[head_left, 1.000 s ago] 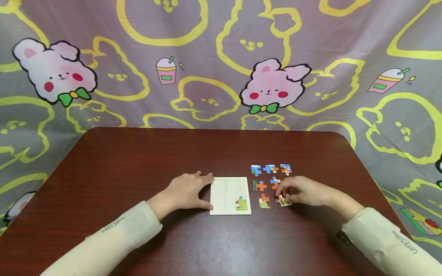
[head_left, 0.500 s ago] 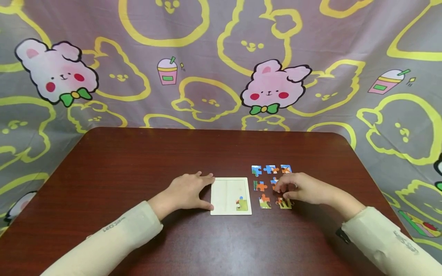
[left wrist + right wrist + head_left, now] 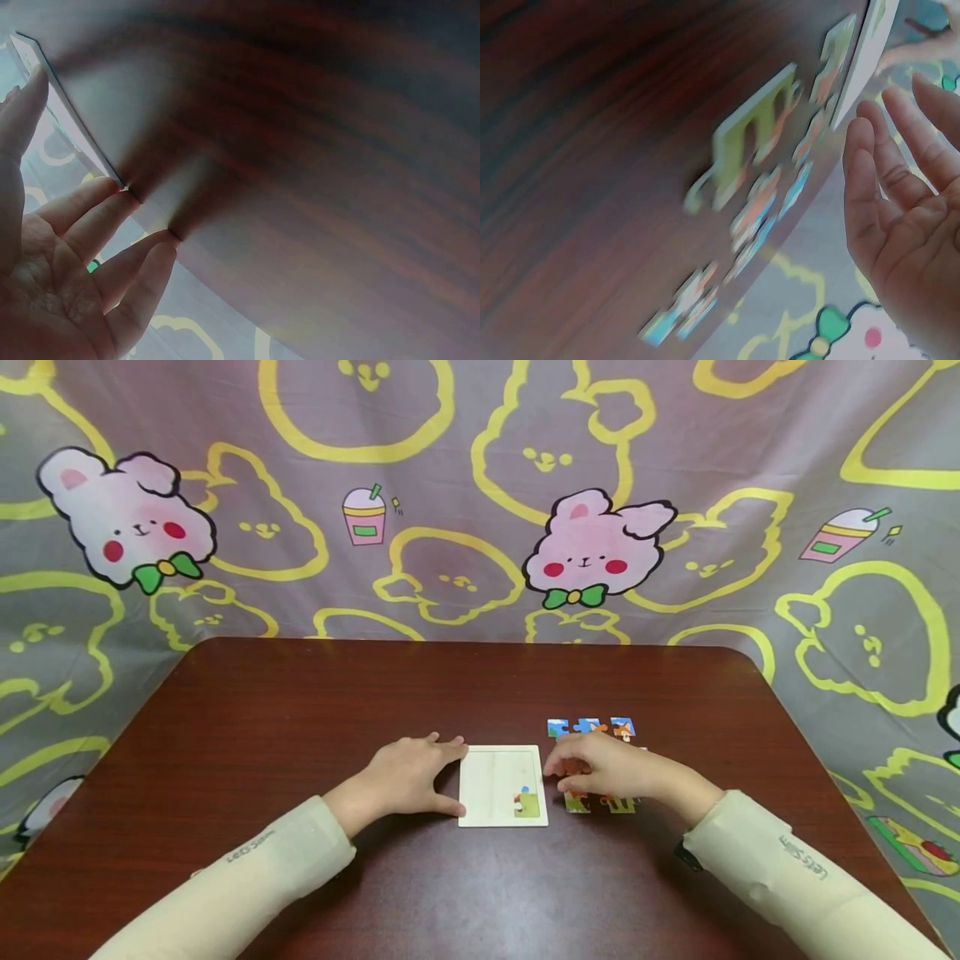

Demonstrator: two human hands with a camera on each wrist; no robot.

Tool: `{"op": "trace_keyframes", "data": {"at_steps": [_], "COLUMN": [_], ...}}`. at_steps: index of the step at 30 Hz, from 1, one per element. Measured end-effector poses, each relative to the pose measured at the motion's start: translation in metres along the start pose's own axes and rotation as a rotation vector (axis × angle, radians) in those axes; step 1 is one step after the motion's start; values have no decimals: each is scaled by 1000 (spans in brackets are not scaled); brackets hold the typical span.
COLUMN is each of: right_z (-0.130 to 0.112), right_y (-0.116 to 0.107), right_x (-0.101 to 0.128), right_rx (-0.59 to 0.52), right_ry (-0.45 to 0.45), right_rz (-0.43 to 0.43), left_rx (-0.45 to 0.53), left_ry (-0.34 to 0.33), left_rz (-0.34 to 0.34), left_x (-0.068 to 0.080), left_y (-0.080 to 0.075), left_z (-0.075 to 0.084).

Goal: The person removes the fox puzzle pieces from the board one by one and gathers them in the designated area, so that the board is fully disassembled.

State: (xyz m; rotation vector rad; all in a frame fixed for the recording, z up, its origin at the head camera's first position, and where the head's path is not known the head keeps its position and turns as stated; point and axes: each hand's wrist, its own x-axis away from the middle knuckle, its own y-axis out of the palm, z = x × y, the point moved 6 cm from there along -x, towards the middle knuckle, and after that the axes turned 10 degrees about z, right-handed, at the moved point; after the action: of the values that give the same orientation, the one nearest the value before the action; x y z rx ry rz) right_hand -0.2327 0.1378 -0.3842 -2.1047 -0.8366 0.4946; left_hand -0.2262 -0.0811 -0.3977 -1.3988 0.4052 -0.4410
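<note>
Puzzle pieces (image 3: 592,727) lie just right of the white tray (image 3: 501,785), mid-table. Left hand (image 3: 408,775), fingers straight, braces the tray's left edge. Right hand (image 3: 600,768) hovers relaxed, holding nothing; I'd pinch one piece cleanly without nudging neighbours.

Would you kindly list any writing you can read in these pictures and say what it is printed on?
"Let's Slim": on the right sleeve, small, so the reading is unsure.
The same print on the left sleeve: too small to read surely.
Puzzle pieces and puzzle tray: pictures only, no lettering.
</note>
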Motion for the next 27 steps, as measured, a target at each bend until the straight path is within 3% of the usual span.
{"op": "trace_keyframes", "data": {"at_steps": [10, 27], "right_z": [-12, -17], "right_y": [23, 35], "right_x": [-16, -17], "right_rx": [76, 150], "right_ry": [-38, -30], "right_rz": [-47, -45], "left_rx": [15, 6], "left_ry": [11, 4], "left_rz": [9, 17], "left_x": [1, 1], "left_y": [1, 2], "left_z": [-1, -1]}}
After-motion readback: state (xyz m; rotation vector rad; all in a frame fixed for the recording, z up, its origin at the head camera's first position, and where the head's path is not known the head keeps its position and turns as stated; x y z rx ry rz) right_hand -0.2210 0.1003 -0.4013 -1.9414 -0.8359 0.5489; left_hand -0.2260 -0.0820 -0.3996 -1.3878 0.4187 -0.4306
